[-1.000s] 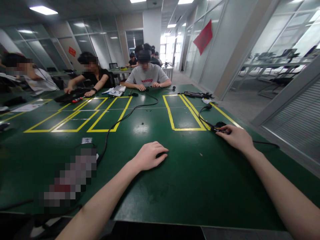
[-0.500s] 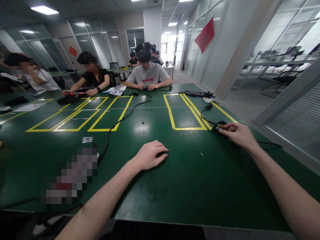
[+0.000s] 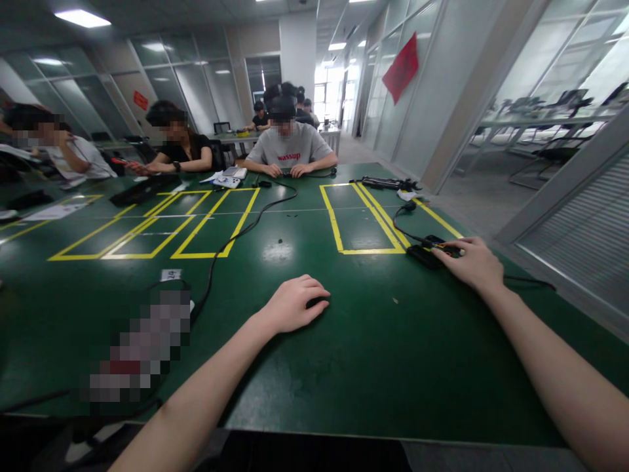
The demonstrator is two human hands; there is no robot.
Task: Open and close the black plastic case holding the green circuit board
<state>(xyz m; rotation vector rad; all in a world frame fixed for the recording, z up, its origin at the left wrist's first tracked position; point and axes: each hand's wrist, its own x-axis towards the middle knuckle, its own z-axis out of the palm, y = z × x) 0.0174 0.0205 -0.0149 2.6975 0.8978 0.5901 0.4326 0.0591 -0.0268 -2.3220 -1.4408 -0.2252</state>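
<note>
My left hand (image 3: 297, 303) rests on the green table (image 3: 373, 367) near the middle, fingers apart and slightly curled, holding nothing. Over at the right, my right hand (image 3: 469, 263) has its thumb and fingers on a black device (image 3: 426, 255) with yellow wires showing inside. The fingers partly cover the device, which lies on the table. A black cable with a plug (image 3: 407, 206) runs from its far side.
Yellow tape (image 3: 373, 251) marks rectangles on the table. A long black cable (image 3: 212, 269) crosses left of my left hand, near a pixelated object (image 3: 142, 347). Black tripod-like gear (image 3: 386, 184) lies at the far edge. Several people sit beyond.
More of the black device shows to the left of my right hand, with its black lower part now visible. A person at the far left has raised a red object. My left hand has not moved.
</note>
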